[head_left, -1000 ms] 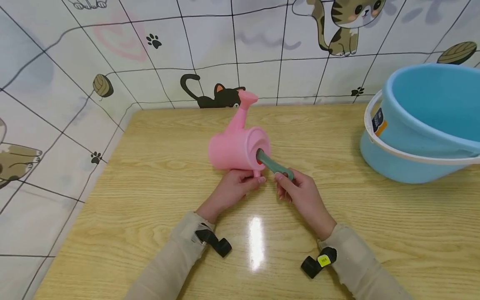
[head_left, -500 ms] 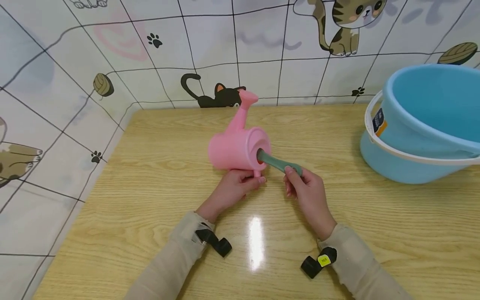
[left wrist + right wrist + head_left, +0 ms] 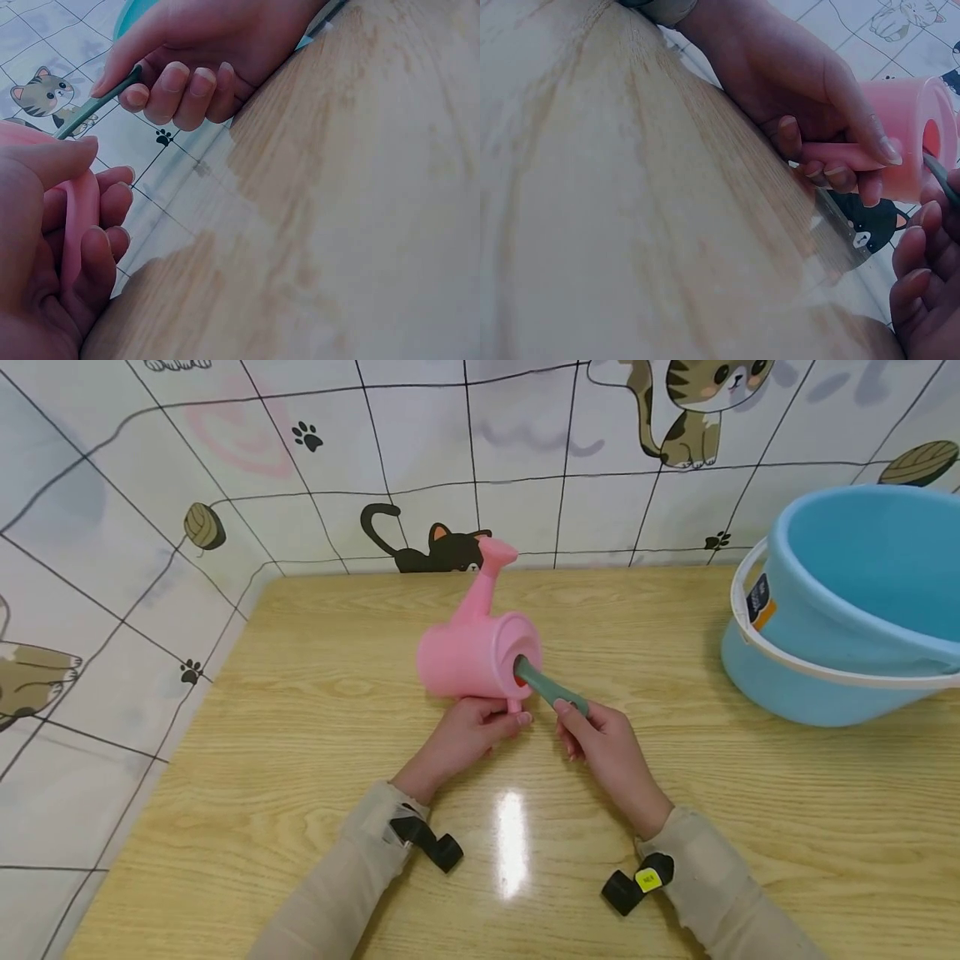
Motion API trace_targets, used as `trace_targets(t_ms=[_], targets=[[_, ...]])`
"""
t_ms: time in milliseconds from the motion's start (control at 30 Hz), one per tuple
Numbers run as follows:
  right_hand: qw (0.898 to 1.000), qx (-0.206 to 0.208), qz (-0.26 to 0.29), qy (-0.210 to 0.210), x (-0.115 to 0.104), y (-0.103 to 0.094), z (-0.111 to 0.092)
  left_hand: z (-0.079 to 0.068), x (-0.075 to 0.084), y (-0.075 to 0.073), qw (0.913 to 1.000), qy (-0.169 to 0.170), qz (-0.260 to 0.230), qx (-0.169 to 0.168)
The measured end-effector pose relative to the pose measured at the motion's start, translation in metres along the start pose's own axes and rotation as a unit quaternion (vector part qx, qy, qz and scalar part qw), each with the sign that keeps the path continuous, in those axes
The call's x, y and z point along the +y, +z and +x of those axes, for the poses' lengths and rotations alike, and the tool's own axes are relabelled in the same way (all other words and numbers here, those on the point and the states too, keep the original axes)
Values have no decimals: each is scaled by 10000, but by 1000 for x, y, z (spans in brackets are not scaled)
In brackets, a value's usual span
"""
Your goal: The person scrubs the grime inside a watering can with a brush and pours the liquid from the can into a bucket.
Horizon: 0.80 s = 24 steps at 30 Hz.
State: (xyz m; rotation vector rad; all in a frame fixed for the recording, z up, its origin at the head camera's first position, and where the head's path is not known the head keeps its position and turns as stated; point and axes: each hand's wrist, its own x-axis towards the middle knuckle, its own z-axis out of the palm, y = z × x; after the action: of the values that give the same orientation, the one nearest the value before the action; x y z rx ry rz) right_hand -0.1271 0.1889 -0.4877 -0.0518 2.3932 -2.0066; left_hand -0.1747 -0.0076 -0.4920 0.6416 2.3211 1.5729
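The pink watering can [image 3: 457,662] is tipped on its side, with its round end facing right and its spout pointing away from the person. I can't tell if it touches the table [image 3: 300,760]. The left hand [image 3: 474,733], on the near side of the can, has its fingers curled around the can's handle [image 3: 81,221]. The right hand [image 3: 606,742], near the can on its right, pinches a green stick [image 3: 549,683] between thumb and fingers. The other end of the stick goes into the hole in the can, where a bit of red shows. A big blue bucket [image 3: 832,693] with a white handle stands well to the right of the can. Behind the can is a white wall [image 3: 517,439] with cat pictures on it
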Motion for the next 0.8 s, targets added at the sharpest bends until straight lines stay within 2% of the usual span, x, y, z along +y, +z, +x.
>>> trace_targets(t_ms=[67,300,433,800], targets=[[10000,-19,-78,-33,0,0,0,-1,3,-1,10000,-37,21,4],[9999,54,-144,-18,0,0,0,-10,32,-5,10000,27,15,-45],[9999,129,-100,17,0,0,0,-11,36,-5,10000,1,10,-31],[9997,178,-148,36,-1,0,-2,-11,34,-6,10000,44,56,-30]])
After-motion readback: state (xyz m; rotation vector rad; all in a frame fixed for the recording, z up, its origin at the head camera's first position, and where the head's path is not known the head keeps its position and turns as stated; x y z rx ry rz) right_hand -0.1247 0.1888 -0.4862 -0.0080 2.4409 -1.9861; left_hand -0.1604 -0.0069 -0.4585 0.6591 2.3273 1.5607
